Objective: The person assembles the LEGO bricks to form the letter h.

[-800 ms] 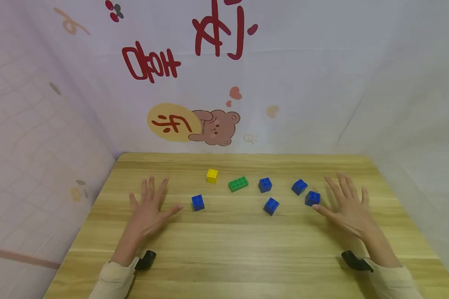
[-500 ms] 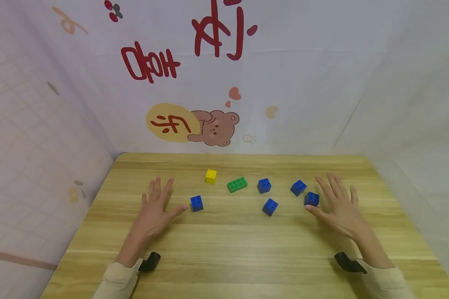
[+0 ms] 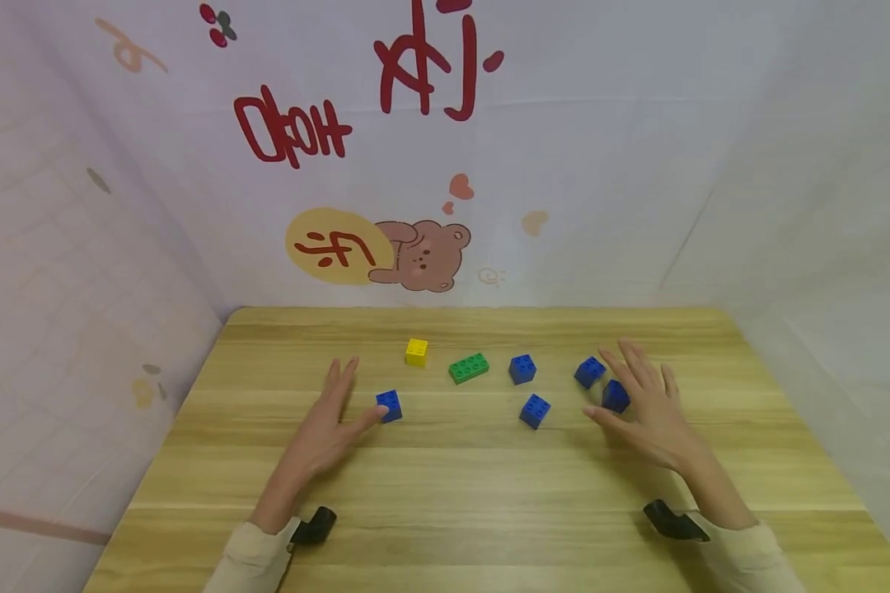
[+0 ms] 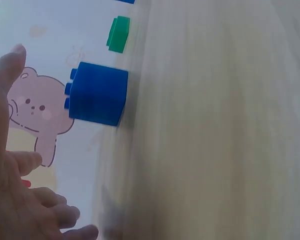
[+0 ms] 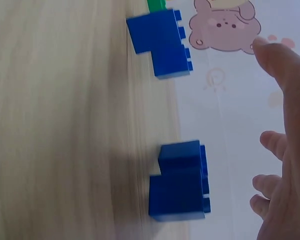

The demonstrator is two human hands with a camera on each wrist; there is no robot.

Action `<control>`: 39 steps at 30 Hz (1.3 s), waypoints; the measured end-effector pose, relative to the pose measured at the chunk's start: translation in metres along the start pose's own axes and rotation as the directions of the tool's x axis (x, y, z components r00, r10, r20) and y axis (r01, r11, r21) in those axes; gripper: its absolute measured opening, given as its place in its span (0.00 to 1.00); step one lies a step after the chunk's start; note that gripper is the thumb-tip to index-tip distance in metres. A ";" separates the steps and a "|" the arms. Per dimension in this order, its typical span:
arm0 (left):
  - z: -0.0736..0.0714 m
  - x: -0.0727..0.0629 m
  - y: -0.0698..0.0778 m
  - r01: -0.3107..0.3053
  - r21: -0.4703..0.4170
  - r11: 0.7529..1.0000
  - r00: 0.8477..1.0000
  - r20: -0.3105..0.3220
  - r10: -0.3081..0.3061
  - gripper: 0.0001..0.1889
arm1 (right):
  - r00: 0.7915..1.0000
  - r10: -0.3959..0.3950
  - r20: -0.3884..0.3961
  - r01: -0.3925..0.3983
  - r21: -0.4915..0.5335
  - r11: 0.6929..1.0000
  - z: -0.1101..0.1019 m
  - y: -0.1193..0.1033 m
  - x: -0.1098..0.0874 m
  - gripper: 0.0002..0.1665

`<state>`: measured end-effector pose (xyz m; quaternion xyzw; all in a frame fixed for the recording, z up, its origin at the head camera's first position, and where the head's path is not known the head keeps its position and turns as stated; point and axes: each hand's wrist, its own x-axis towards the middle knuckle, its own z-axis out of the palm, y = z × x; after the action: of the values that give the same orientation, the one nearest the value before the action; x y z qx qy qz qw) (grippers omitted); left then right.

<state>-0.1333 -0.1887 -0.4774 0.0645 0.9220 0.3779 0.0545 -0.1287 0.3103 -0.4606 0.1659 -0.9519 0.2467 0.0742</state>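
My left hand (image 3: 325,432) is over the table's left side, fingers extended, its thumb overlapping a blue toy brick (image 3: 391,405) in the head view. The left wrist view shows that blue brick (image 4: 99,94) apart from the spread fingers. On the right, my right hand (image 3: 651,416) hovers with spread fingers beside a blue brick (image 3: 615,397), which it partly covers. Just behind lies another blue brick (image 3: 589,372). In the right wrist view this pair appears as a near brick (image 5: 176,196) and a farther one, left of the fingers. Neither hand holds anything.
Between the hands, a green eight-stud brick (image 3: 469,368), a yellow brick (image 3: 417,352) and two blue bricks, one at the back (image 3: 522,369) and one nearer (image 3: 535,411), lie on the wooden table (image 3: 445,511). A printed white curtain (image 3: 601,165) hangs behind the table.
Both hands have moved inward: the left one rightward until its thumb overlaps the blue brick, the right one leftward over its nearest blue brick. The bricks stay where they were.
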 end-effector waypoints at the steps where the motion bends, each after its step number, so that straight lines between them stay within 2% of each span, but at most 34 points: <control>1: 0.001 0.000 0.000 0.002 -0.013 1.000 1.000 0.001 -0.002 0.51 | 1.000 -0.005 -0.002 0.005 0.005 1.000 0.001 -0.002 0.001 0.53; 8: 0.008 0.002 0.001 -0.005 -0.108 0.994 1.000 -0.026 0.002 0.51 | 0.999 -0.038 -0.023 0.039 0.043 0.998 0.010 -0.013 0.008 0.52; 11: 0.009 0.002 0.002 -0.005 -0.166 0.986 0.999 -0.038 -0.001 0.52 | 0.998 -0.048 -0.026 0.051 0.094 0.994 0.012 -0.018 0.011 0.50; 17: 0.012 0.001 0.004 -0.053 -0.316 0.947 0.998 -0.058 0.037 0.49 | 1.000 -0.013 0.018 0.009 0.194 0.981 0.019 -0.032 0.017 0.49; 21: 0.017 0.000 0.004 -0.036 -0.393 0.919 0.998 -0.059 0.014 0.45 | 0.999 0.010 0.043 -0.019 0.203 0.979 0.026 -0.042 0.015 0.47; 27: 0.027 0.001 0.007 -0.042 -0.438 0.898 0.997 -0.072 0.012 0.39 | 1.000 0.004 0.021 -0.009 0.241 0.971 0.032 -0.048 0.014 0.42; 32: 0.029 0.002 0.009 -0.047 -0.458 0.888 0.995 -0.097 0.003 0.32 | 0.999 -0.008 0.032 -0.001 0.277 0.961 0.037 -0.047 0.018 0.40; 39: 0.029 -0.001 0.008 -0.023 -0.480 0.877 0.993 -0.113 -0.036 0.23 | 0.994 0.042 0.099 -0.076 0.367 0.927 0.054 -0.048 0.016 0.38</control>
<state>-0.1276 -0.1629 -0.4925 0.0235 0.8013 0.5976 0.0153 -0.1295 0.2396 -0.4819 0.1591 -0.8952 0.4162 -0.0086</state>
